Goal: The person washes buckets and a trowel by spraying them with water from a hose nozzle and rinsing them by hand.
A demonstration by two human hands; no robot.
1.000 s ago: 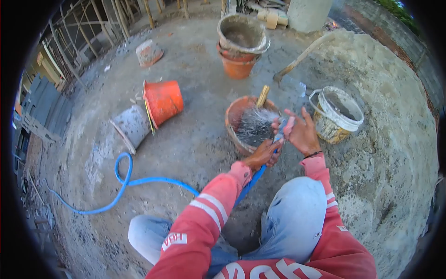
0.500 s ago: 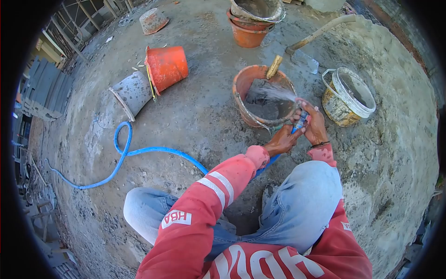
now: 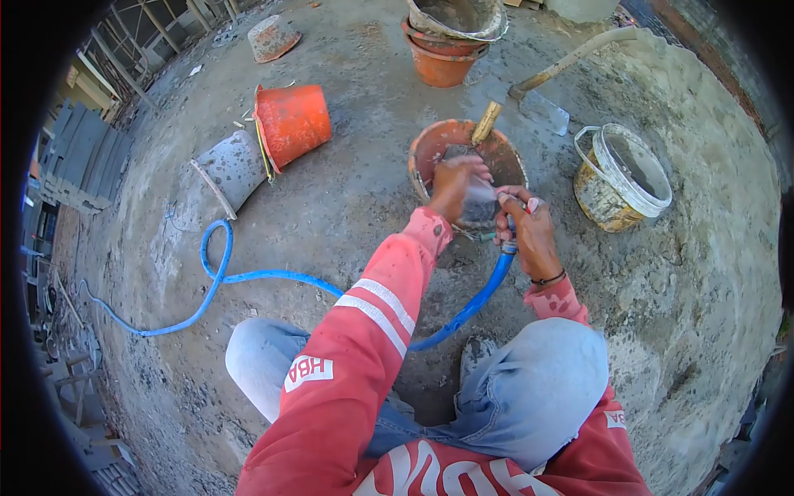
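Note:
My right hand is wrapped round the end of a blue hose, at the right rim of an orange bucket. Water sprays leftward from the hose end into the bucket. Inside leans a tool with a wooden handle that sticks up over the far rim; its dark flat part is partly hidden. My left hand reaches over the near left side of the bucket, close to this flat part and the spray. Its fingers are smeared by motion, and whether they grip anything cannot be made out.
A mortar-stained white bucket stands right, with a long-handled tool lying behind. Stacked buckets stand at the back. An orange bucket and a grey bucket lie tipped at left. The hose loops across the rough ground.
My left hand has let go of the hose and moved left into the bucket. My right hand has shifted slightly left and nearer with the hose, which now bends upward to it.

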